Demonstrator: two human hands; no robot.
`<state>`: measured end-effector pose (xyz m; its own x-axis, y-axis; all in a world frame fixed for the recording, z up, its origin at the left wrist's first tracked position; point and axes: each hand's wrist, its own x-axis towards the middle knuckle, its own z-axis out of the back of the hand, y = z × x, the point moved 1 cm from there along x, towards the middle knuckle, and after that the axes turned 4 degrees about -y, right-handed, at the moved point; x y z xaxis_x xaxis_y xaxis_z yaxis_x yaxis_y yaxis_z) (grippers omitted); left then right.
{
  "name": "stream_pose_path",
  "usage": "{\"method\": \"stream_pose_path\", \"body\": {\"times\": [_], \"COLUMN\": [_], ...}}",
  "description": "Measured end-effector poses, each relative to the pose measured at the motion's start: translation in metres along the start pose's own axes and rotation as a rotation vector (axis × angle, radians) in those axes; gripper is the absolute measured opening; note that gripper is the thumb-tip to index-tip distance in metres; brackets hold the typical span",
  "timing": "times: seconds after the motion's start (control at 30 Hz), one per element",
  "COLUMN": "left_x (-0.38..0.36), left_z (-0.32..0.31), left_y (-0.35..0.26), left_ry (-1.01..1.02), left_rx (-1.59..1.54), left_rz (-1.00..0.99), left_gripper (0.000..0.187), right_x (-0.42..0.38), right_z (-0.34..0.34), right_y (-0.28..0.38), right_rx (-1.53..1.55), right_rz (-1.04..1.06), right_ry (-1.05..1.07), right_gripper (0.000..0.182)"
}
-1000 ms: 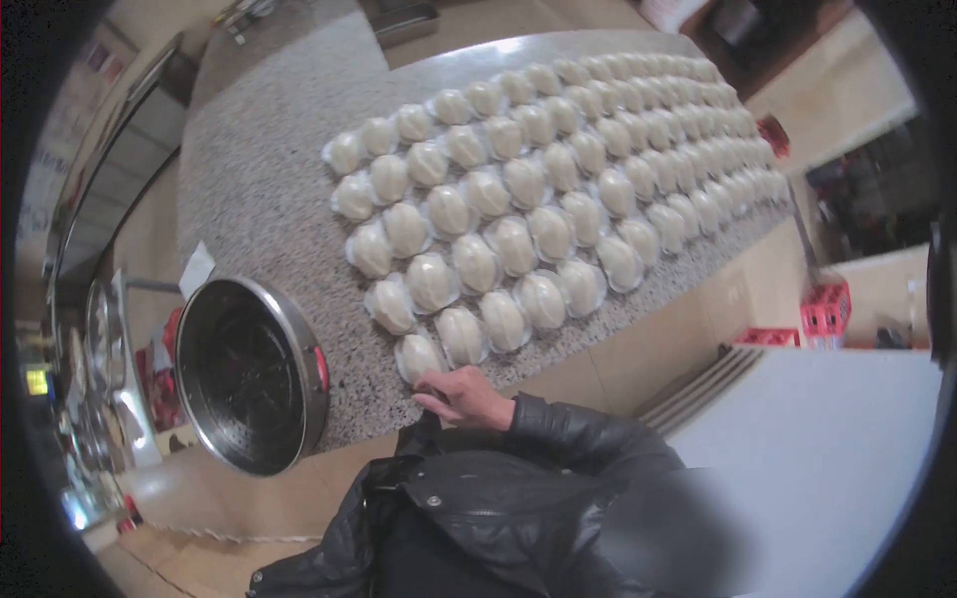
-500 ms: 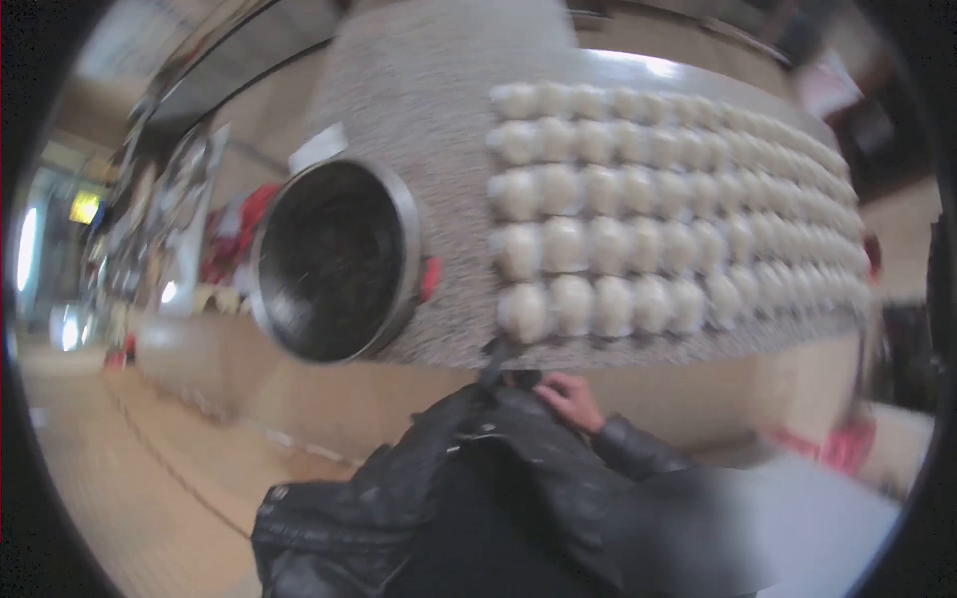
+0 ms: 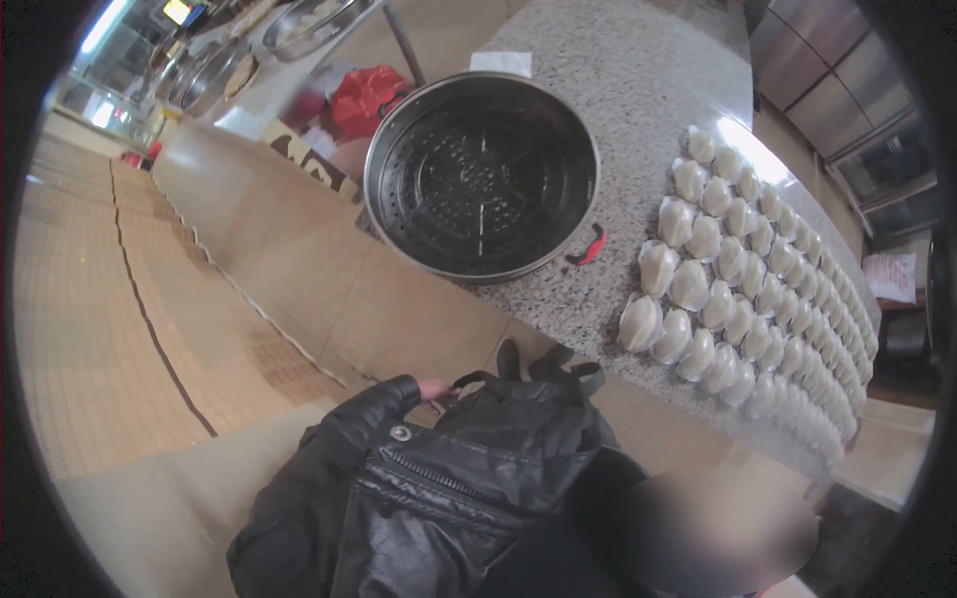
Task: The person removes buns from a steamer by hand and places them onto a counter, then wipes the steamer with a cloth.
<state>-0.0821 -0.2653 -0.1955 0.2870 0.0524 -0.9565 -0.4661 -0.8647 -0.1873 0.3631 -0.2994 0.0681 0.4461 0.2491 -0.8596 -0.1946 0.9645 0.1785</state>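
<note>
At the edge of my black jacket, on its left side, my left hand [image 3: 436,389] shows only in part, and its fingers are too small and covered to read. My right hand is out of sight. Ahead stands a round metal steamer pot [image 3: 478,264] with holes in its bottom, nothing inside it, and a red handle [image 3: 590,246]. To its right, rows of pale dough buns [image 3: 703,239] sit on thin white papers. Neither pot nor buns is touched by a hand.
The speckled stone counter [image 3: 598,110] carries the pot and buns, with a white paper [image 3: 500,64] behind the pot. Red bags [image 3: 367,100] lie left of it. Metal basins [image 3: 314,25] stand on a table farther back. Tiled floor [image 3: 329,239] runs along the left.
The view has turned left, so the pot now sits nearer the middle and the buns farther right. My right hand has left the view; part of my left hand has appeared.
</note>
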Motion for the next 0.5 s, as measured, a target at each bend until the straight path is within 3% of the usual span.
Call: {"method": "stream_pose_path", "body": {"times": [0.1, 0.2, 0.3, 0.37, 0.4, 0.47, 0.5], "left_x": [0.041, 0.08, 0.099, 0.109, 0.073, -0.174, -0.21], "left_z": [-0.003, -0.018, -0.035, -0.044, -0.04, -0.015, -0.024], "left_y": [0.026, 0.045, 0.059, 0.071, 0.025, -0.129, -0.131], "left_ry": [-0.056, 0.02, -0.181, -0.193, -0.195, -0.115, -0.096], "left_rx": [0.034, -0.301, 0.01, 0.176, 0.221, 0.384, 0.43], "left_rz": [-0.035, -0.109, -0.239, -0.212, -0.208, 0.022, 0.075], "left_gripper": [0.038, 0.022, 0.023, 0.048, 0.056, 0.028, 0.022], "right_x": [0.058, 0.111, 0.141, 0.158, 0.167, 0.206, 0.22], "right_z": [-0.012, -0.014, -0.011, -0.012, -0.012, -0.022, -0.026], "right_y": [-0.081, -0.152, -0.193, -0.21, -0.218, -0.222, -0.226], "right_rx": [-0.027, -0.033, -0.027, -0.011, 0.002, 0.053, 0.077], "right_rz": [0.001, 0.011, 0.023, 0.033, 0.038, 0.078, 0.093], "right_ry": [-0.011, -0.027, -0.045, -0.053, -0.058, -0.071, -0.079], "right_gripper": [0.044, 0.043, 0.043, 0.042, 0.042, 0.042, 0.041]}}
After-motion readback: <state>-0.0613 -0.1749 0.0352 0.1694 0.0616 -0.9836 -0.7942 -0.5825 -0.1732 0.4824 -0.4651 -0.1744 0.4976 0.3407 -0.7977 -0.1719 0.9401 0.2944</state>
